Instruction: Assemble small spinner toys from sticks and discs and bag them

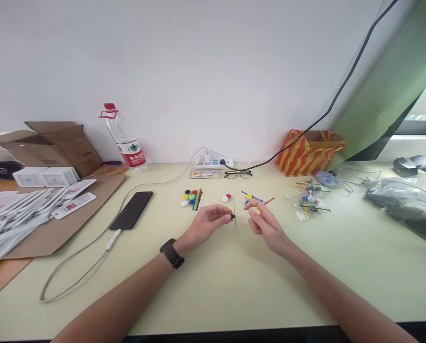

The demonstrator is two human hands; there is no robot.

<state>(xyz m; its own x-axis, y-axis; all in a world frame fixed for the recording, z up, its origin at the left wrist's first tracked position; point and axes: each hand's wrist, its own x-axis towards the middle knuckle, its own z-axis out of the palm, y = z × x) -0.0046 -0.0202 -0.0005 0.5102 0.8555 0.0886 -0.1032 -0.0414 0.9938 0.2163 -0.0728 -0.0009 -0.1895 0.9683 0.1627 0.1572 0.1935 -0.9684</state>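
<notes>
My left hand (pixel 207 221), a black watch on its wrist, is curled closed and pinches a small black piece (pixel 232 216) at its fingertips. A thin pale stick seems to run through that piece. My right hand (pixel 264 221) hovers just to the right, fingers loosely apart, a yellow bit behind them on the table. Behind my hands lie small round coloured discs with coloured sticks (pixel 192 199), a red and white disc pair (pixel 226 197), and loose blue, yellow and red sticks (pixel 257 198).
A black phone (pixel 132 209) on a white cable lies at left, beside cardboard with white packets (pixel 16 209). A water bottle (pixel 124 139), power strip (pixel 213 163), glasses (pixel 238 174) and striped bag (pixel 307 152) line the wall. A plastic bag of coloured sticks (pixel 309 202) sits at right.
</notes>
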